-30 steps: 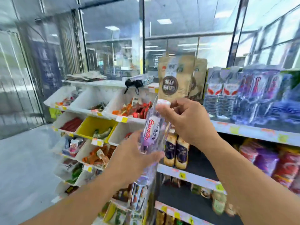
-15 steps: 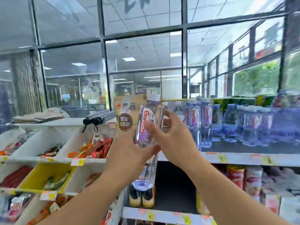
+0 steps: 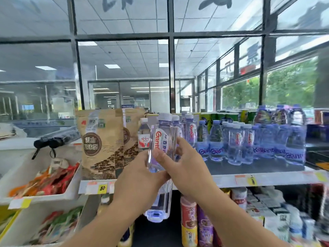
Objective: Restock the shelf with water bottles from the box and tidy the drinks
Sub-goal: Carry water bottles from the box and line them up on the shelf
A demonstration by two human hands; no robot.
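Bottle stands upright before the shelf, gripped by both my hands: left hand and right hand hide its base; another bottle below is half covered.

Two bare forearms are seen rising from the bottom edge, each ending in a bare hand. No sleeve is shown on either arm up to where the frame cuts them off. The left hand is uncovered: no glove, no ring and no strap can be made out on it. The right hand is likewise ungloved, and its wrist is bare. Short, unpainted nails are glimpsed on the right fingers. Nothing more of the person is caught.
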